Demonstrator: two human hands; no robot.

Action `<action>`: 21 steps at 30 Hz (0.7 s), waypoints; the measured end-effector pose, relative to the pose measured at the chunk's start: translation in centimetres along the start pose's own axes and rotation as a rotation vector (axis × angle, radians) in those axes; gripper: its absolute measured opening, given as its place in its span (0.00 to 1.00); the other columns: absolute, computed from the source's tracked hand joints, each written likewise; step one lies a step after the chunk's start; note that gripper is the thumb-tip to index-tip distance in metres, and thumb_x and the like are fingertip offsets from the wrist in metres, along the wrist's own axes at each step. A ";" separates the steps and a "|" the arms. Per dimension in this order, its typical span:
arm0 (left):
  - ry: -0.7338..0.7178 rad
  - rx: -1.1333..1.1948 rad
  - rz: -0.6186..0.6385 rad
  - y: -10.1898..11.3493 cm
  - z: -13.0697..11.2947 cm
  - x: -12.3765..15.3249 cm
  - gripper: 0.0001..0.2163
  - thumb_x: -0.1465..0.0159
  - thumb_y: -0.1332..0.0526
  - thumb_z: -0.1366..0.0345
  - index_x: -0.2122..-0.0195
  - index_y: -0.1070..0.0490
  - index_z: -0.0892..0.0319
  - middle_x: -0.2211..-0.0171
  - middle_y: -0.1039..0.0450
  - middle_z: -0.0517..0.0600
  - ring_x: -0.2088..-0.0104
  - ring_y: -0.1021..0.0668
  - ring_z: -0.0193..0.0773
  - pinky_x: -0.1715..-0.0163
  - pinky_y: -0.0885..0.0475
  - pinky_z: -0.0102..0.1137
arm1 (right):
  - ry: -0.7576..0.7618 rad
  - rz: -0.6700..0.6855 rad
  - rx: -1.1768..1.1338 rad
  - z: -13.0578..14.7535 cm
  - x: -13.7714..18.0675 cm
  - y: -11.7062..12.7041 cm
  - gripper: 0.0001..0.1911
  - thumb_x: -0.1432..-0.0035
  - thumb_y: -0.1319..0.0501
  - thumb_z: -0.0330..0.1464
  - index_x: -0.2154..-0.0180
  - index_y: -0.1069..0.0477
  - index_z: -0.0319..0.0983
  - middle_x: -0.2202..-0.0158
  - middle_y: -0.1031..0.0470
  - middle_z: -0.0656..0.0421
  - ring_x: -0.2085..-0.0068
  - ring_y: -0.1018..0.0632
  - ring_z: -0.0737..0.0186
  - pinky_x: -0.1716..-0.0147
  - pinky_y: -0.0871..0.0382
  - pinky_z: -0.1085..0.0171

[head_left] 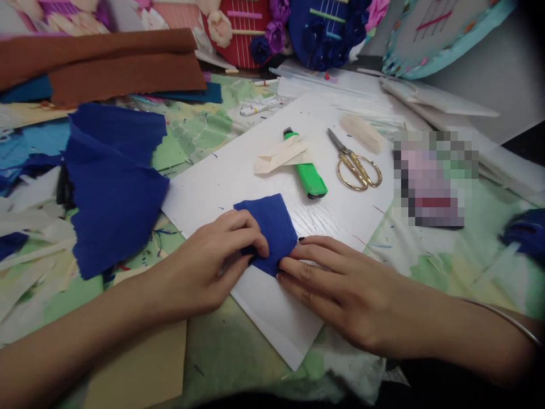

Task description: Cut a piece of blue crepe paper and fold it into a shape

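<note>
A small blue crepe paper piece (276, 224) lies on a white board (204, 196) in front of me. My left hand (225, 255) has its thumb and curled index finger pinched at the paper's left and near edge. From the other side, my right hand (340, 284) holds the near right corner between its fingertips; the fingers are fairly straight and close together. Beyond the paper lies a green utility knife (310, 180), with a folded cream paper strip (283, 154) across it. Gold-handled scissors (355, 162) rest to its right, blades partly apart.
A large blue crepe paper sheet (117, 187) lies at the left, near brown crepe paper (128, 74). A blurred-out object (434, 187) is on the right. Decorated guitar-like shapes (327, 28) stand along the back. Yellowish card (140, 363) lies under my left forearm.
</note>
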State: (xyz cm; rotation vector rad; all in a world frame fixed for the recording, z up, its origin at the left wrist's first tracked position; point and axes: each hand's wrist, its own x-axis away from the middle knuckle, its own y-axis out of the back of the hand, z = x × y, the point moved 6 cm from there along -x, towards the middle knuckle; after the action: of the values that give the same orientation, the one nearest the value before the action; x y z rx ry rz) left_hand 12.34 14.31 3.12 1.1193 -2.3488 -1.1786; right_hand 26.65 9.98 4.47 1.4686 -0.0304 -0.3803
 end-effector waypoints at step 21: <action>-0.014 -0.001 0.008 0.2 -0.2 0.1 0.11 0.41 0.48 0.77 0.62 0.31 0.59 0.61 0.33 0.50 0.59 0.29 0.38 0.59 0.32 0.33 | -0.120 -0.070 -0.019 -0.6 -1.2 -0.2 0.16 0.36 0.44 0.37 0.55 0.28 0.32 0.51 0.32 0.44 0.48 0.38 0.44 0.52 0.40 0.46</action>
State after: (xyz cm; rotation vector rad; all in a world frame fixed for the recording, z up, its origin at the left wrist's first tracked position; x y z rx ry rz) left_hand 12.29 14.25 3.35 1.1040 -2.3609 -1.1886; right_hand 25.64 10.87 4.50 1.4290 -0.0709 -0.5239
